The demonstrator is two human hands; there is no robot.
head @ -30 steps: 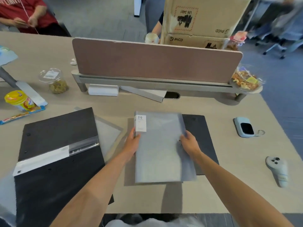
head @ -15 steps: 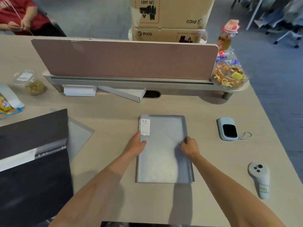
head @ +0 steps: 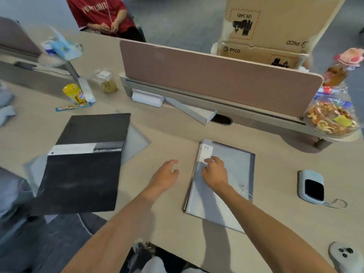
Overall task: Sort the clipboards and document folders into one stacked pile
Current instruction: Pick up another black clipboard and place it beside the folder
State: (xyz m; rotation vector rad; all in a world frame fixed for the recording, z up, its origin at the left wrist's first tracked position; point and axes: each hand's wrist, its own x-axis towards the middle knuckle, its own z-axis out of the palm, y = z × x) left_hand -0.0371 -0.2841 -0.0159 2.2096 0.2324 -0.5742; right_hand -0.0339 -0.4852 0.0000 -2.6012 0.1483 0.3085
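A translucent grey document folder (head: 232, 168) with a white "20" label lies on the desk right of centre, covering a dark clipboard whose edge shows on the right (head: 252, 170). My right hand (head: 214, 171) rests flat on the folder near the label, fingers spread. My left hand (head: 165, 175) hovers over bare desk just left of the folder, fingers apart and holding nothing. To the left lies a black open folder (head: 84, 162) with a metal clamp bar, on top of a grey translucent folder (head: 136, 142).
A brown desk divider (head: 216, 79) runs across the back, with white boxes (head: 147, 98) at its foot. A grey phone-like device (head: 312, 186) and a white controller (head: 344, 255) lie right. Snacks (head: 332, 119), a yellow cup (head: 73, 93) and a person in red (head: 98, 12) are further off.
My left hand has let go of the grey folder and moved left off it. My right hand has shifted from the folder's right edge to its top left. The view has swung left.
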